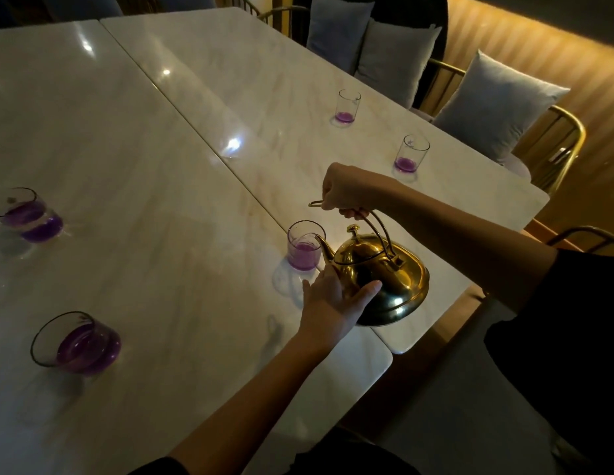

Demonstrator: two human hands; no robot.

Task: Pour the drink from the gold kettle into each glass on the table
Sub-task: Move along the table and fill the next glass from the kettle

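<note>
The gold kettle (384, 272) is tilted to the left over the white marble table (144, 166), its spout at the rim of a near glass (304, 246) that holds purple drink. My right hand (346, 192) is closed around the kettle's handle from above. My left hand (333, 299) rests flat against the kettle's lower side. Two glasses (346, 106) (410, 157) farther back on the right hold a little purple drink. On the left stand two more glasses (28, 214) (81, 342), fuller of purple.
Two tabletops meet along a diagonal seam (196, 132). Gold-framed chairs (559, 149) with grey cushions (497, 101) line the far right side. The table's rounded corners (384, 354) lie near my body.
</note>
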